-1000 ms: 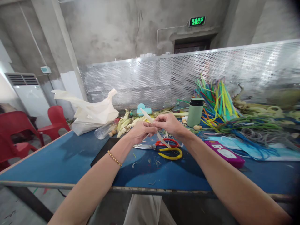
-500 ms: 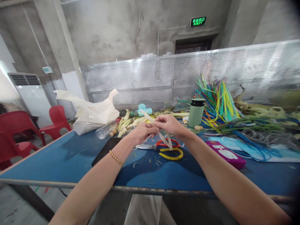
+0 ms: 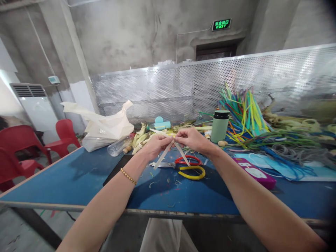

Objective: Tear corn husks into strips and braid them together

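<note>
Above the blue table (image 3: 65, 182), my left hand (image 3: 154, 145) and my right hand (image 3: 190, 139) meet fingertip to fingertip. Both pinch a pale, thin husk strip (image 3: 164, 155). Two ends of the strip hang down from the pinch, one slanting left and one slanting right. Just beneath the hands lie scissors with red and yellow handles (image 3: 190, 167). A bead bracelet is on my left wrist.
A cream plastic bag (image 3: 105, 124) and a clear bottle (image 3: 117, 147) lie at the left. Corn husks (image 3: 141, 138), a green flask (image 3: 219, 126), coloured strips (image 3: 244, 112), a magenta device (image 3: 254, 173) and a dark tablet (image 3: 117, 168) surround the hands. Red chairs (image 3: 15, 147) stand at far left.
The strip's upper end, which stuck up past my left hand, has come down. Two ends now splay downward under the pinch. The hands stayed in nearly the same place.
</note>
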A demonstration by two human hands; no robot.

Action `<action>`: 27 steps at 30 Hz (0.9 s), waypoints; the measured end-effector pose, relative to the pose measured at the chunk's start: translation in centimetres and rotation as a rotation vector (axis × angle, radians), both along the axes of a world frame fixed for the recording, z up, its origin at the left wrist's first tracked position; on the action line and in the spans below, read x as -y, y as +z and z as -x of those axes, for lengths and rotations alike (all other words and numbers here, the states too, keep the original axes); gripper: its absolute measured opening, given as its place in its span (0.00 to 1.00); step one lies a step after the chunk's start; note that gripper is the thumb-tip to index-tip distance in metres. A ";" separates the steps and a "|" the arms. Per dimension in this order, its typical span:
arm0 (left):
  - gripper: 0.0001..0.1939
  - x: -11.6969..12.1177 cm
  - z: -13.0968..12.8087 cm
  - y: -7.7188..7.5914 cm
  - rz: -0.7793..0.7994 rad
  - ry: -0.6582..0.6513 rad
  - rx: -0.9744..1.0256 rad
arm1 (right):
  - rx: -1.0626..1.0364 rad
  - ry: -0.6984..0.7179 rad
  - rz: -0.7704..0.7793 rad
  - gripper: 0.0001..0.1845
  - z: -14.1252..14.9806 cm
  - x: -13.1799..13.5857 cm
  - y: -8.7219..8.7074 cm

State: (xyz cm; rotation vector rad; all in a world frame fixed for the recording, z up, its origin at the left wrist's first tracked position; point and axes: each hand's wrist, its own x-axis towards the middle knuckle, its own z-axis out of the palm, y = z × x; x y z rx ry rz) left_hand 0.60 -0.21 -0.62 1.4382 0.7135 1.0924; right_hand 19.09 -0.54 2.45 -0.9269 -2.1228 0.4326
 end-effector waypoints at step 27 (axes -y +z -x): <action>0.10 0.2 -0.1 0.2 -0.086 0.022 -0.057 | 0.174 -0.115 -0.122 0.09 0.5 0.5 0.3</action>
